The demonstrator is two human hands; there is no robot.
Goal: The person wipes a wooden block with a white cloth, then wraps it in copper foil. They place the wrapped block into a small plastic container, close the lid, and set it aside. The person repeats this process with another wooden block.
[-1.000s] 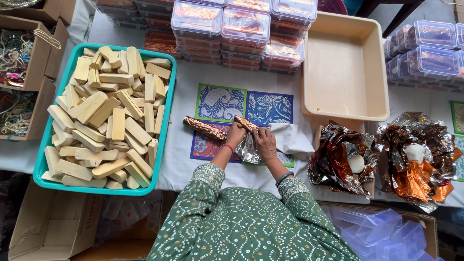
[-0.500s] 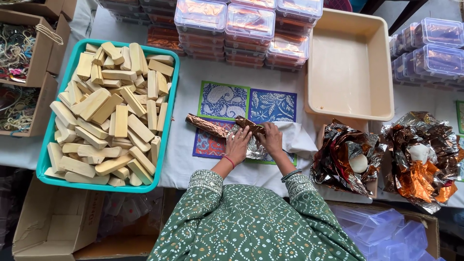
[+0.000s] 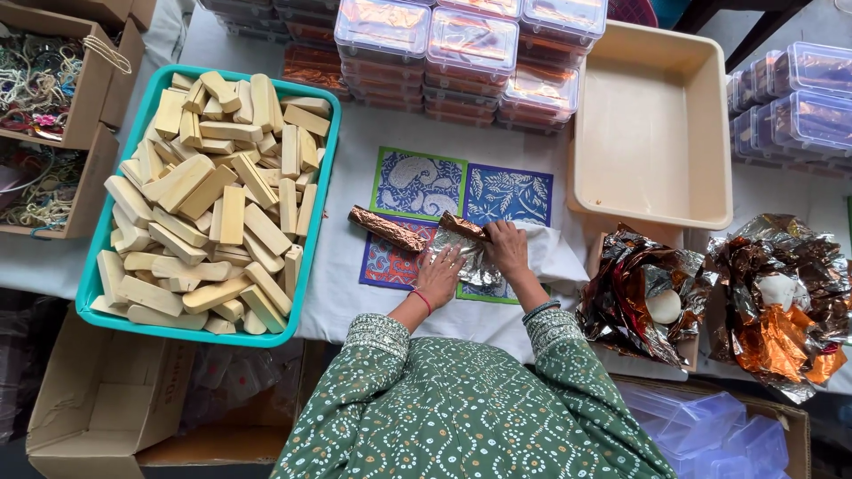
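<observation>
Both hands work at the near middle of the bench (image 3: 355, 293), on patterned mats (image 3: 417, 182). Left hand (image 3: 441, 273) lies flat, fingers spread and pressing a foil sheet (image 3: 470, 264). Right hand (image 3: 507, 248) is curled over the far edge of the sheet, fingers closed on a half-wrapped bar (image 3: 463, 229).

The bar sits between the two hands, partly under foil; its long axis runs left-right, tilted a little, far end to the left. Just beside it to the left lies a wrapped bar (image 3: 386, 229), same slant, its near end almost touching the sheet.

Room: a bare strip of bench lies left of the mats, up to the teal tray (image 3: 312, 232) of plain bars (image 3: 213, 195). A white cloth (image 3: 555, 253) lies just right of the right hand, then foil piles (image 3: 635, 297) near the front edge. A beige tub (image 3: 652, 133) and stacked clear boxes (image 3: 461, 53) close off the far side. The bench's near edge is just below the wrists.
</observation>
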